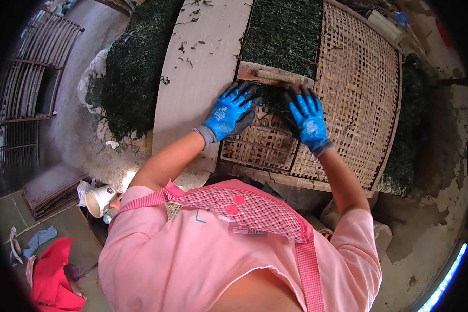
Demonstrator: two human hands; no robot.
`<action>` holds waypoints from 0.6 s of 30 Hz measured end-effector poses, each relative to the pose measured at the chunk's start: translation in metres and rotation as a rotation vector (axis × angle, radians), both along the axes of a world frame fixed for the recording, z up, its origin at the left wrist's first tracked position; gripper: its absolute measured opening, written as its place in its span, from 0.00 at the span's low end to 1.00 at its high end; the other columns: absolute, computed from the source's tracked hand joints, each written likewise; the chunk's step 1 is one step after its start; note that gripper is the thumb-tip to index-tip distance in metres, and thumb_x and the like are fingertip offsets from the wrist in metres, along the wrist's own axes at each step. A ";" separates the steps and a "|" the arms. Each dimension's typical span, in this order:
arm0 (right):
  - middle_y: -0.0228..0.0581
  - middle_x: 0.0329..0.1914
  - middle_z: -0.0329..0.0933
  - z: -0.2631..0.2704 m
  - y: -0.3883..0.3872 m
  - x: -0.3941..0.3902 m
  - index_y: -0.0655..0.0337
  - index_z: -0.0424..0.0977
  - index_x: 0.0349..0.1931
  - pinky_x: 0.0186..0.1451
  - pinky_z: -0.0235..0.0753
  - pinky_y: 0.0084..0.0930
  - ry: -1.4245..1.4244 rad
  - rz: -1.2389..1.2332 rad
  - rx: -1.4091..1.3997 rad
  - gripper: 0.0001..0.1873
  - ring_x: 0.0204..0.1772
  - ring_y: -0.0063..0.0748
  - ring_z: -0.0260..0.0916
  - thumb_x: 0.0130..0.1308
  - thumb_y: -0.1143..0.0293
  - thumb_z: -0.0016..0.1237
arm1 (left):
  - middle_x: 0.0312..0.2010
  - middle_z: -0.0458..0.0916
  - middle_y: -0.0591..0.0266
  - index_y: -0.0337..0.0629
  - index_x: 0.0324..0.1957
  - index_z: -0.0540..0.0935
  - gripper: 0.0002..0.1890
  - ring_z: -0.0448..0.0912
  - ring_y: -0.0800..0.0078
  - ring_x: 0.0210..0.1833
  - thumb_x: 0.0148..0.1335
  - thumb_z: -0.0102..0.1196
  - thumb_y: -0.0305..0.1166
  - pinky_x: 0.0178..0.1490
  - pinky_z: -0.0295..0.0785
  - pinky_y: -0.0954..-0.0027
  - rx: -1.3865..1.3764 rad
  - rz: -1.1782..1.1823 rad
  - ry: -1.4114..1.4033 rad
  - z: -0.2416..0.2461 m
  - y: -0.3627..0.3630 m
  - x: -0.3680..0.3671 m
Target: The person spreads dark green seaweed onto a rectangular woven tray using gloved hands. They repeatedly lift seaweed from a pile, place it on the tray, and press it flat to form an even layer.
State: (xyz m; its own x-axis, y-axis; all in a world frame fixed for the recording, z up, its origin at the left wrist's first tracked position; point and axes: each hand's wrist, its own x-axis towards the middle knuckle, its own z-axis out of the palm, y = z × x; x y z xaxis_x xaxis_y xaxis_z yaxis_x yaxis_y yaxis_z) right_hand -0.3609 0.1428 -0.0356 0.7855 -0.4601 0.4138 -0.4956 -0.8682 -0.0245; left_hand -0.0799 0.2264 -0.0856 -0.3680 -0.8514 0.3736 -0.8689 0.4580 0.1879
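Observation:
Both my hands wear blue gloves with black fingertips. My left hand lies at the left edge of a woven bamboo mat, its fingers spread beside a dark green leafy mass. My right hand is over the mat's right side, fingers apart and fingertips blurred. Between them dark strands, seaweed-like, lie on the weave. Just beyond the fingertips is a flat wooden piece with a raised bar. Past it spreads a layer of the dark green strands. Neither palm shows.
A pale board with scattered scraps runs along the left. Beyond it rises a dark green heap. A larger woven panel lies at right. Slatted racks stand far left; a white bucket and red cloth are at lower left.

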 end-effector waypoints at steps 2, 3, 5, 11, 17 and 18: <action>0.48 0.79 0.62 -0.025 -0.025 -0.001 0.55 0.68 0.71 0.84 0.51 0.56 0.109 0.181 -0.116 0.34 0.82 0.54 0.55 0.64 0.59 0.54 | 0.70 0.71 0.50 0.53 0.68 0.78 0.27 0.64 0.45 0.75 0.65 0.56 0.33 0.79 0.58 0.45 0.078 0.020 0.289 0.000 -0.008 -0.002; 0.47 0.81 0.58 -0.011 -0.026 0.020 0.55 0.64 0.73 0.85 0.48 0.56 0.127 0.160 -0.058 0.36 0.83 0.54 0.52 0.64 0.58 0.52 | 0.70 0.71 0.50 0.52 0.67 0.78 0.27 0.64 0.44 0.75 0.64 0.57 0.32 0.78 0.59 0.45 -0.018 0.129 0.296 0.007 -0.011 -0.004; 0.47 0.82 0.56 -0.014 -0.032 0.045 0.55 0.63 0.74 0.85 0.49 0.56 0.043 0.192 -0.040 0.36 0.84 0.54 0.51 0.66 0.56 0.52 | 0.70 0.72 0.49 0.51 0.66 0.79 0.27 0.65 0.42 0.74 0.63 0.59 0.30 0.77 0.60 0.45 -0.216 0.344 0.315 0.027 -0.014 -0.010; 0.51 0.69 0.71 0.024 -0.028 0.050 0.58 0.75 0.63 0.74 0.65 0.49 -0.359 -0.336 0.403 0.28 0.74 0.55 0.62 0.64 0.61 0.64 | 0.70 0.72 0.47 0.43 0.47 0.85 0.14 0.66 0.39 0.73 0.59 0.64 0.30 0.76 0.58 0.41 -0.191 0.368 0.170 0.001 -0.014 0.009; 0.50 0.54 0.82 -0.034 -0.104 0.044 0.58 0.82 0.55 0.64 0.75 0.43 -0.534 -0.273 1.029 0.22 0.58 0.51 0.75 0.59 0.70 0.66 | 0.67 0.75 0.48 0.41 0.47 0.85 0.14 0.69 0.43 0.72 0.57 0.64 0.28 0.75 0.61 0.43 -0.207 0.315 0.164 0.008 -0.021 0.001; 0.49 0.54 0.82 -0.006 -0.098 0.049 0.58 0.82 0.55 0.64 0.75 0.42 -0.366 -0.217 0.813 0.23 0.57 0.51 0.76 0.58 0.71 0.66 | 0.66 0.75 0.48 0.40 0.47 0.85 0.14 0.70 0.44 0.71 0.58 0.64 0.27 0.73 0.64 0.44 -0.197 0.368 0.257 0.009 -0.018 0.005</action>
